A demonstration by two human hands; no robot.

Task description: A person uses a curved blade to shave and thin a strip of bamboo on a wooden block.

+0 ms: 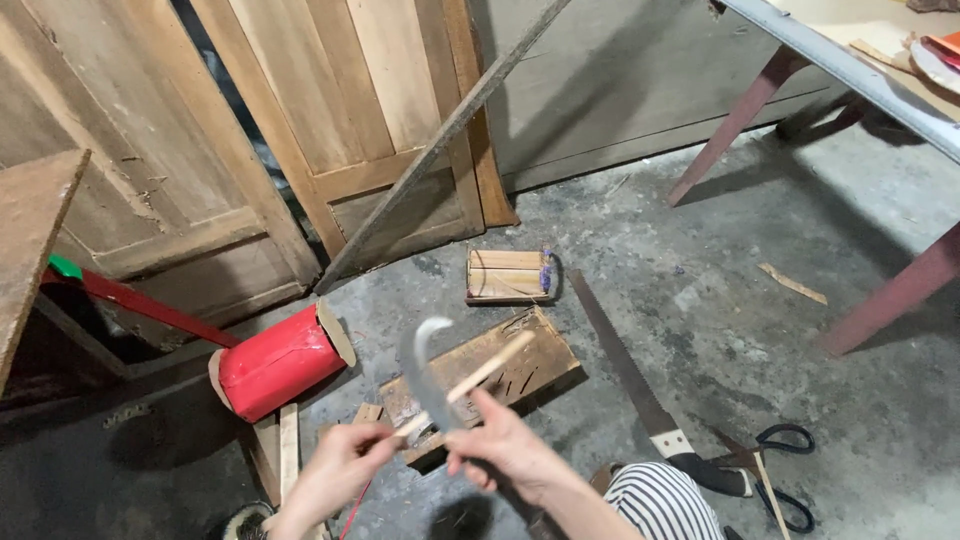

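Low in the head view, above the grey concrete floor (780,200), both hands work one thing. The left hand (335,470) pinches the near end of a thin pale wooden stick (478,375), fingers closed on it. The right hand (505,450) is clamped round the handle of a curved grey sickle-like blade (422,365) — the blade is motion-blurred, so its edge and exact contact with the stick are hard to tell. The stick slants up and to the right, held in the air over a scarred brown wooden chopping block (520,375) on the floor.

Handling, as a judgement: the stick looks light, stiff and dry, likely to snap or split along the grain — best held at the near end, well clear of the blade. The blade looks rigid and sharp; take it by the handle only.

Around: a red cylinder with cardboard ends (278,362) left of the block, a small slatted wooden frame (508,275) beyond it, a long handsaw (640,390) to the right, black-handled scissors (785,475) near the saw's handle, and old wooden door panels (350,120) leaning on the wall.
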